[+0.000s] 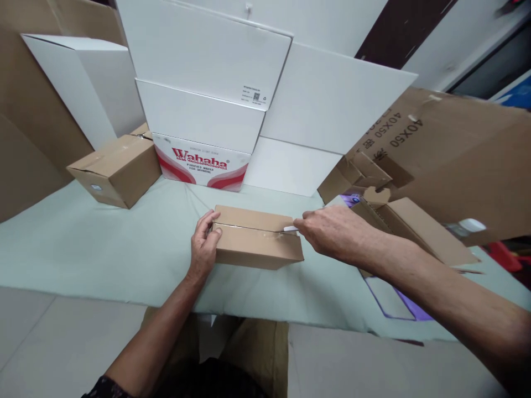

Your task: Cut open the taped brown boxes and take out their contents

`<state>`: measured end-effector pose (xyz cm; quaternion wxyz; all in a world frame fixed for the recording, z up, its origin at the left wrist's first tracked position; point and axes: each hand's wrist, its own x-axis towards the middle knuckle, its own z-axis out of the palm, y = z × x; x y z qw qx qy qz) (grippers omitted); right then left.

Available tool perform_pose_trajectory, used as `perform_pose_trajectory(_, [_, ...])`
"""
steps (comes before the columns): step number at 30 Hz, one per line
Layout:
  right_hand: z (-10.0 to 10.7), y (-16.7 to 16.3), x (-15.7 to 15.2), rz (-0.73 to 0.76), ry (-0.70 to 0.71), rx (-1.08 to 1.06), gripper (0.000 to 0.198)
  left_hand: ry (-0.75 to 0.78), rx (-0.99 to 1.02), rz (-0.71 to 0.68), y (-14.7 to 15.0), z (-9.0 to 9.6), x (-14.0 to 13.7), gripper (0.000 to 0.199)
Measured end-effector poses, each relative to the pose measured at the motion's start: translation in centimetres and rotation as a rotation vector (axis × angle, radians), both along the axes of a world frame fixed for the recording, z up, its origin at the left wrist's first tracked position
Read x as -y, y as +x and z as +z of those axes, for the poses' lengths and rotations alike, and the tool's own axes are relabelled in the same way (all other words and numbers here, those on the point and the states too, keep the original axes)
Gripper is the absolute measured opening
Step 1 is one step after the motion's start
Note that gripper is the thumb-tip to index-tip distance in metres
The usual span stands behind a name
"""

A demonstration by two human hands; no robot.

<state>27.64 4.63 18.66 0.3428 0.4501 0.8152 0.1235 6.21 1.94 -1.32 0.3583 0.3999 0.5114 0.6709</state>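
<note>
The left hand [203,246] grips the left end of a brown oblong cardboard box [255,246], mid-counter [103,254]; the right hand [334,231] holds a slim whitish tool [290,228], mostly hidden.

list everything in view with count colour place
small carton: one, brown, table centre
tool: one, white, small carton's seam
table: one, pale green cloth, spanning the view
larger carton: one, brown, table's left
Wahaha box: one, white-red, table's back
blank panels: several, white, above and beside Wahaha box
tall box: one, white, back left
flapped carton: one, brown, table's right
purple-edged item: count unclear, purple, by flapped carton
lidded container: one, clear, right
cardboard sheets: at least two, brown, both sides
floor: one, grey, below
trousers: one pair, khaki, below table
left hand: one, bare, small carton's left end
right hand: one, bare, on tool
</note>
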Motion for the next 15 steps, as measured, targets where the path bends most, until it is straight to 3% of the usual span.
perform_pose_trajectory(15, [-0.2,3.1,0.0,0.03,0.017,-0.093,0.027,-0.046,-0.009,0.004,0.0,0.3,0.2,0.045])
